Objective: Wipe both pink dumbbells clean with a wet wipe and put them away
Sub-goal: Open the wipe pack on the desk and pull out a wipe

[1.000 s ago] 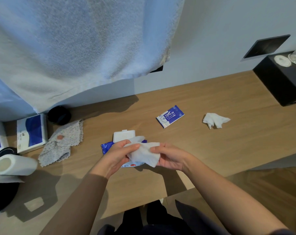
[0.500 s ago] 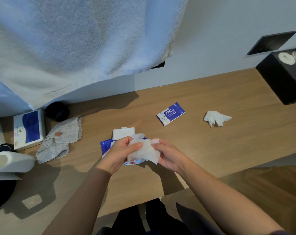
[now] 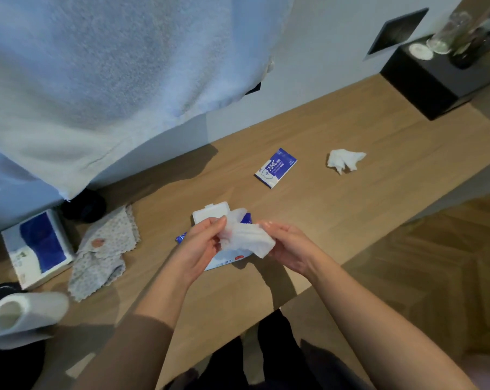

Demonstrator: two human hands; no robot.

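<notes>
I hold the wipe (image 3: pixel 246 237) between both grips, lifted just above the worktop (image 3: pixel 336 220) near its front edge. It is a white sheet, crumpled and only partly spread, with soft folds across it. My left grip (image 3: pixel 198 246) pinches its upper left end and my right grip (image 3: pixel 288 246) holds its right side, while the lower right corner hangs free. It hangs over the blue-and-white pack (image 3: pixel 224 261).
</notes>
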